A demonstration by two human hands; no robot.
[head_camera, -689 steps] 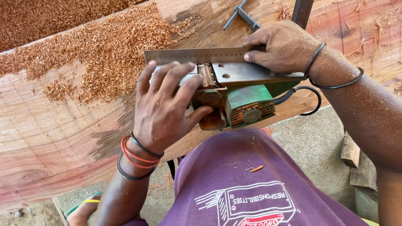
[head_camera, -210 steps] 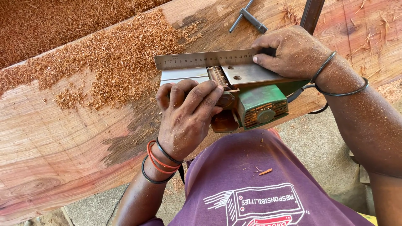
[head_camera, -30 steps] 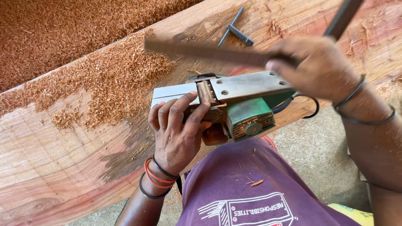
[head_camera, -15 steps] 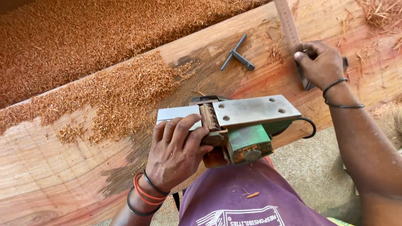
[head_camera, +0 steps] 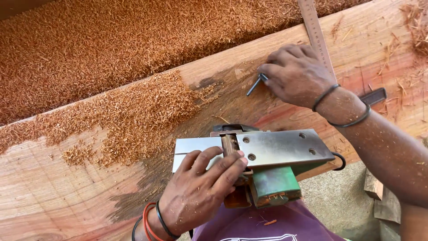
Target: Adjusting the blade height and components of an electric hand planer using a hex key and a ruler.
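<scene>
Upturned electric planer (head_camera: 267, 165), grey sole plate uppermost and green body below, rested against the plank (head_camera: 67, 196). My left hand (head_camera: 200, 192) pressed it with loosely curled fingers; my right hand (head_camera: 296, 73) pinched a dark hex key (head_camera: 254, 85) beside the steel ruler (head_camera: 314, 29).

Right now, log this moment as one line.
left hand: steadies upturned electric planer | right hand: on T-wrench | steel ruler: on plank

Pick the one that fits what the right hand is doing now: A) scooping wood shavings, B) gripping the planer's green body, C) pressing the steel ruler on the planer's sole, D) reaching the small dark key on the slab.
D: the right hand has its fingers on the small dark key lying on the wooden slab, while the steel ruler lies beside it.
</scene>
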